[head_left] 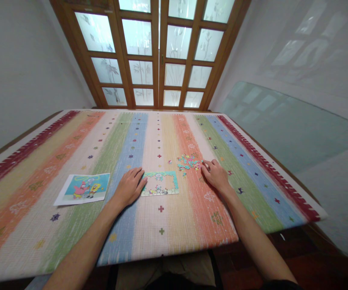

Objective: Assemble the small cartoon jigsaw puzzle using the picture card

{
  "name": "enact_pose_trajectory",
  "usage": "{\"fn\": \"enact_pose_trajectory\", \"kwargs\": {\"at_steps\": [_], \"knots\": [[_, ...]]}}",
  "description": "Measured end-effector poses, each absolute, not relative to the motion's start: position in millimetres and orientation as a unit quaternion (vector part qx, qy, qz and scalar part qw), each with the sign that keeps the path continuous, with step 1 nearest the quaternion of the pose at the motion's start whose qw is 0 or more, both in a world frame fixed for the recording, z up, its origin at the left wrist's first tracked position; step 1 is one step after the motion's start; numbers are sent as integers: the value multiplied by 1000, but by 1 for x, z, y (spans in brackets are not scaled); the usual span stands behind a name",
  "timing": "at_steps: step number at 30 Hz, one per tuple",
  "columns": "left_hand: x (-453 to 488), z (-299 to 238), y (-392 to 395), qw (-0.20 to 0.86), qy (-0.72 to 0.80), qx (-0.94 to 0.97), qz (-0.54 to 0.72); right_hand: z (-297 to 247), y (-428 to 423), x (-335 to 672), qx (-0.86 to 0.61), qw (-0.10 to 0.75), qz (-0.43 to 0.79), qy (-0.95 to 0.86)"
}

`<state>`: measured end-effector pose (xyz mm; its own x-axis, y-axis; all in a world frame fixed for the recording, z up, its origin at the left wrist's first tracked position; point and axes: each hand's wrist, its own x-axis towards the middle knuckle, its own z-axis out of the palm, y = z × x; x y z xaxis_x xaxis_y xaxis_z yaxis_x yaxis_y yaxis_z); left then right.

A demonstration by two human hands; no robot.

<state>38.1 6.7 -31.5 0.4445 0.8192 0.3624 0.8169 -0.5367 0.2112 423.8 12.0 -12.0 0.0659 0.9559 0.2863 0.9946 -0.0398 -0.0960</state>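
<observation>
A partly joined jigsaw puzzle [174, 191] lies on the striped tablecloth in front of me. Its border is assembled, with a few pieces inside, and cloth shows through the gap in its middle. My left hand [130, 188] rests along the puzzle's left edge, fingers stretched out and apart, covering that side. Beyond and to the right lies a heap of loose jigsaw pieces [188, 162]. At the heap's right edge, my right hand [216, 175] has its fingers curled together; what is between the fingertips is too small to tell. One loose piece [169, 162] lies left of the heap.
A printed cartoon picture [86, 187] lies on the cloth to the left of my left arm. The striped tablecloth [158, 219] covers the table, whose front edge is close to my body. Wooden glazed doors [158, 72] stand behind it, and a glass panel [282, 121] leans at right.
</observation>
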Motion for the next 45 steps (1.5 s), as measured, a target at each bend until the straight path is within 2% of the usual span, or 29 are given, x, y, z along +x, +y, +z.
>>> {"fn": "enact_pose_trajectory", "kwargs": {"at_steps": [4,11,19,29,38,45], "knots": [[38,-30,6,1,482,852,206,-11,23,427,-696,162,-46,-698],[38,-29,6,3,483,852,201,-11,31,428,-663,157,-19,-732],[38,-29,6,6,478,853,210,-13,22,420,-678,155,-56,-717],[37,-28,6,12,480,853,205,-13,6,394,-553,158,-35,-817],[38,-28,6,11,482,853,200,-20,1,407,-517,223,-31,-826],[37,-28,6,9,480,856,191,-16,3,405,-539,220,-11,-813]]}}
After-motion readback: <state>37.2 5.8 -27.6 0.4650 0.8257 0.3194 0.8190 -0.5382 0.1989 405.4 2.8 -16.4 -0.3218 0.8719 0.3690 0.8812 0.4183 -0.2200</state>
